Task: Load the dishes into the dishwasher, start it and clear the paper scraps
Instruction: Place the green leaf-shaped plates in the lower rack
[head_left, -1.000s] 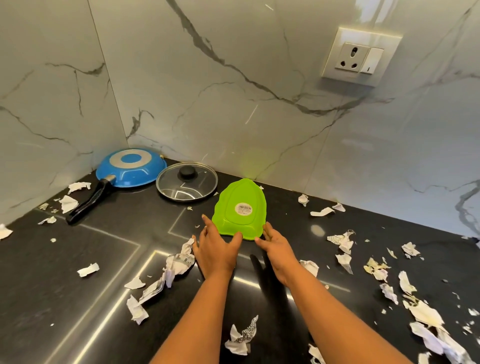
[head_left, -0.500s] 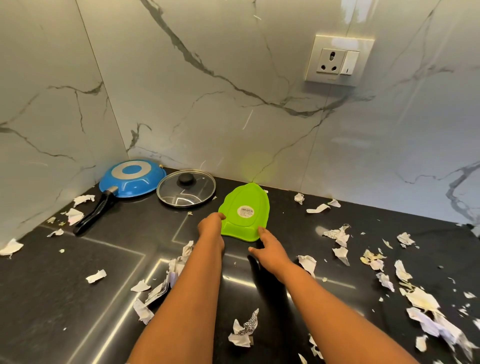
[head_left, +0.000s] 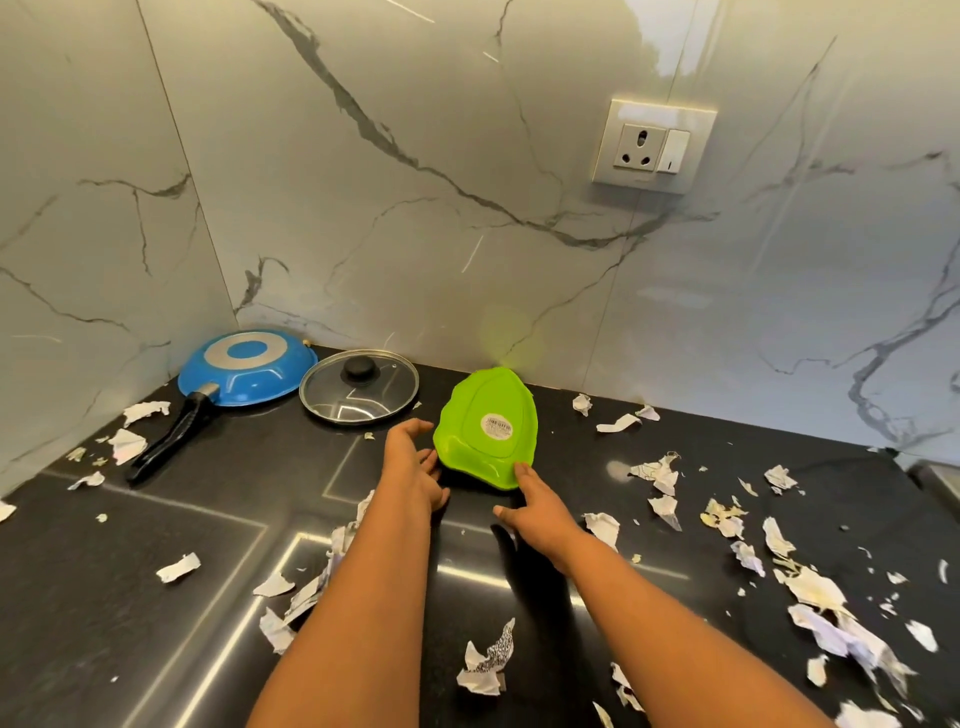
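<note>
Green plate (head_left: 467, 441), just one, one blue pan (head_left: 248, 369), one glass lid (head_left: 358, 389)

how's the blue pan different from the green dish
The blue pan is round with a long black handle; the green dish is leaf-shaped, no handle. The pan bears a grey ring, the dish a white sticker. The pan lies untouched; the right hand touches the dish. Both lie upside down on the black counter.

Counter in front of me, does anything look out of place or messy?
Torn paper scraps are strewn all over the black counter, thickest at the right. The green plate and blue pan both lie upside down.
</note>
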